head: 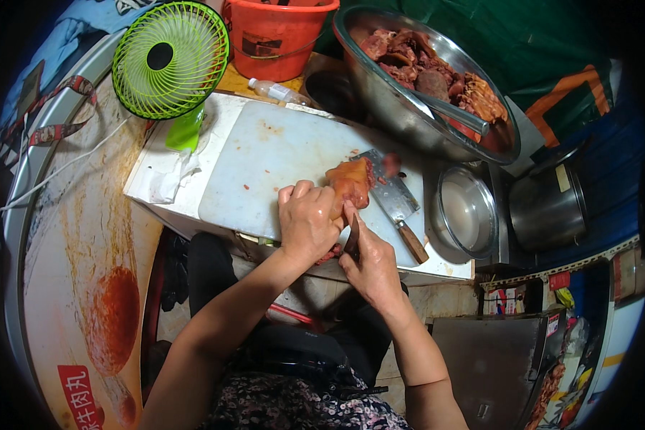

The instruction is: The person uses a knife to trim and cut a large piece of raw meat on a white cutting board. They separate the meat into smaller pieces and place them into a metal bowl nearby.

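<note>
My left hand grips a piece of orange-brown, skin-on meat near the front edge of a white plastic cutting board. In my right hand is a small knife, its dark blade partly hidden by the fingers. The right index finger reaches forward to the near side of the meat. A cleaver with a wooden handle lies flat on the board, just right of the meat. Small red scraps are scattered over the board and the cleaver's blade.
Behind the board, a large steel basin holds meat chunks and a metal-handled utensil. A smaller steel bowl of cloudy liquid stands right. A green fan, red bucket, plastic bottle and crumpled tissue are around the board.
</note>
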